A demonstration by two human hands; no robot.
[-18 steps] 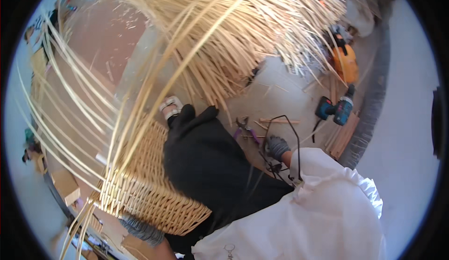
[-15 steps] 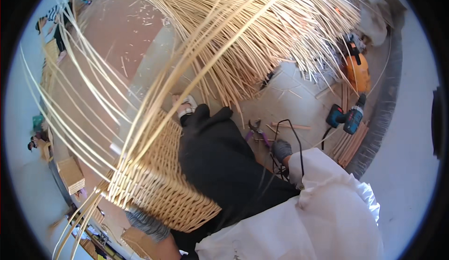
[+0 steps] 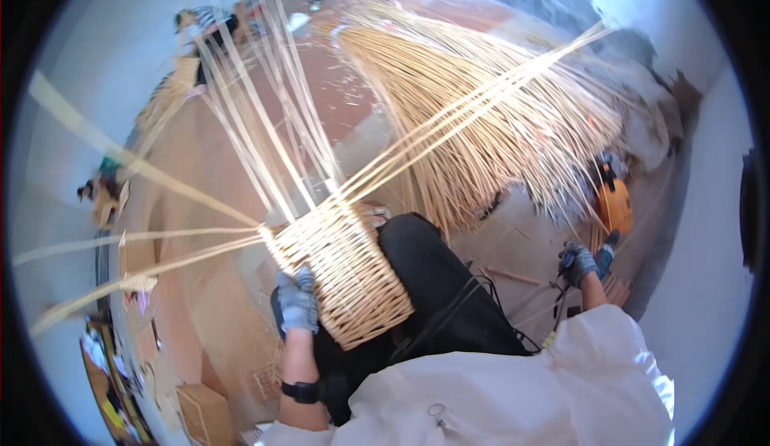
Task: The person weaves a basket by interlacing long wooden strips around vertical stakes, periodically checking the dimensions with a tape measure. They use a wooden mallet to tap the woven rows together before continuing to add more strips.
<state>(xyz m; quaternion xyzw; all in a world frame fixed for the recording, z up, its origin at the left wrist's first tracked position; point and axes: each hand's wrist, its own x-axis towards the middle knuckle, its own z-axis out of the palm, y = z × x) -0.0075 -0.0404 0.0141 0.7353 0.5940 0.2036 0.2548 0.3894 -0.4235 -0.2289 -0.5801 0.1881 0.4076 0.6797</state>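
Observation:
A woven wicker basket [image 3: 361, 273] rests on my lap, tilted, with long pale unwoven canes [image 3: 473, 113] fanning out from its far edge. My left hand [image 3: 298, 302], in a grey glove, is closed on the basket's left side. At the right, my right hand [image 3: 579, 265], also gloved, is wrapped round the grip of a blue and black power drill [image 3: 607, 252]. The hand hides part of the drill. Thin black cords or rods [image 3: 437, 318] lie across my right thigh; which they are, I cannot tell.
A broad heap of cut canes [image 3: 481, 117] covers the floor ahead. Behind the drill stands an orange machine [image 3: 614, 205] near the right wall. Another person [image 3: 215, 33] works at the far left. A brown box [image 3: 204, 414] stands at the lower left.
My right hand has moved from beside the black cords or rods out to the drill and closed on it. The basket has turned, its canes swinging right, and my left hand has shifted up its side.

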